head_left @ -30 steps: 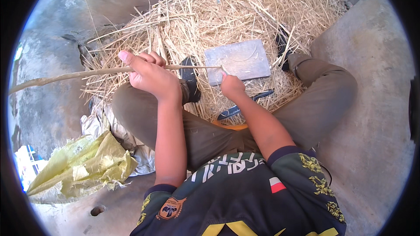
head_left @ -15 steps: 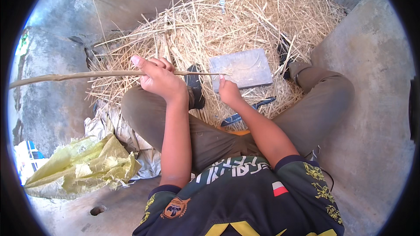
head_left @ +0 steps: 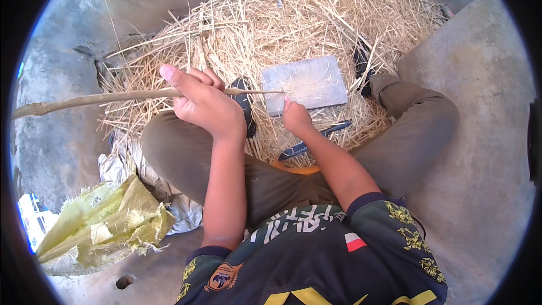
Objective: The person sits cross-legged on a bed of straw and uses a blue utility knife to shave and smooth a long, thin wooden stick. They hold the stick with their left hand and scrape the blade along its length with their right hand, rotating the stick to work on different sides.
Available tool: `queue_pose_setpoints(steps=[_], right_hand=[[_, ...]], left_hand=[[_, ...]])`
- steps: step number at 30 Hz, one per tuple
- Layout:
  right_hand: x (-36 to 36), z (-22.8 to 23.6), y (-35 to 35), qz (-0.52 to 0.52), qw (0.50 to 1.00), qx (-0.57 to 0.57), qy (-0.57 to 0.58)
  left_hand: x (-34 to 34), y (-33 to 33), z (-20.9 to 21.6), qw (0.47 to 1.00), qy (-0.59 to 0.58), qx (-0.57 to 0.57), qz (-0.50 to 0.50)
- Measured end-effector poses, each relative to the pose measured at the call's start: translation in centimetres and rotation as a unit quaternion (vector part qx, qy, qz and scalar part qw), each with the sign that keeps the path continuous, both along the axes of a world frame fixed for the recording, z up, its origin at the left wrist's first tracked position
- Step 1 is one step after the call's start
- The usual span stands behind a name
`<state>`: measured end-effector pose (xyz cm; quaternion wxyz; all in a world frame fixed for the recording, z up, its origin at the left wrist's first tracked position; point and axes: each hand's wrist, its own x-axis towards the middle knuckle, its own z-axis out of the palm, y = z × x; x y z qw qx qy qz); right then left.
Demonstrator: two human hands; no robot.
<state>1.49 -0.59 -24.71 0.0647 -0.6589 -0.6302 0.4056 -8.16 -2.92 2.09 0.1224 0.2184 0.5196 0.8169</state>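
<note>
My left hand (head_left: 206, 99) is closed around a long, pale brown wooden stick (head_left: 107, 97), thumb pointing up and outward. The thick end of the stick reaches to the left rim of the view. Beyond my fist it narrows to a thin, whittled-looking end that lies over a flat grey board (head_left: 316, 73). My right hand (head_left: 296, 116) is closed, its fingertips at or just beside the thin tip; whatever they hold is hidden. Thin shavings lie on the board.
A heap of straw-like shavings (head_left: 316, 17) spreads in front of my crossed legs. A long dark blue tool (head_left: 294, 150) lies partly under my right forearm. Yellow woven sacking (head_left: 107, 220) is bunched at the left. Concrete walls (head_left: 474, 107) close in on the sides.
The view has shifted slightly, so the scene sits a little differently. My left hand still grips the stick, and my right hand stays by its tip.
</note>
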Motion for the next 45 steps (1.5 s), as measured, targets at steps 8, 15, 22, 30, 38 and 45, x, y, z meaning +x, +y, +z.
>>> queue_pose_setpoints(steps=[8, 15, 22, 30, 38, 45], right_hand=[[0.7, 3.0, 0.2, 0.062, 0.995, -0.048, -0.064], [1.8, 0.9, 0.8, 0.011, 0.999, -0.038, -0.014], [1.3, 0.4, 2.0, 0.027, 0.999, -0.026, 0.019], [0.7, 0.6, 0.6, 0.067, 0.997, -0.008, -0.035], [2.0, 2.4, 1.2, 0.136, 0.980, 0.017, -0.142], [7.0, 6.0, 3.8, 0.154, 0.966, 0.000, -0.209]], left_hand=[[-2.5, -0.1, 0.0, 0.995, -0.041, -0.029, 0.082], [-2.2, -0.3, 0.0, 0.997, -0.031, -0.008, 0.064], [-2.1, -0.7, 0.4, 0.999, -0.040, 0.008, 0.036], [-1.0, -0.4, -0.9, 0.998, -0.021, 0.050, -0.009], [-2.7, -0.6, -0.1, 0.997, -0.063, 0.028, 0.039], [-4.2, -1.3, 0.6, 0.982, -0.156, 0.096, -0.048]])
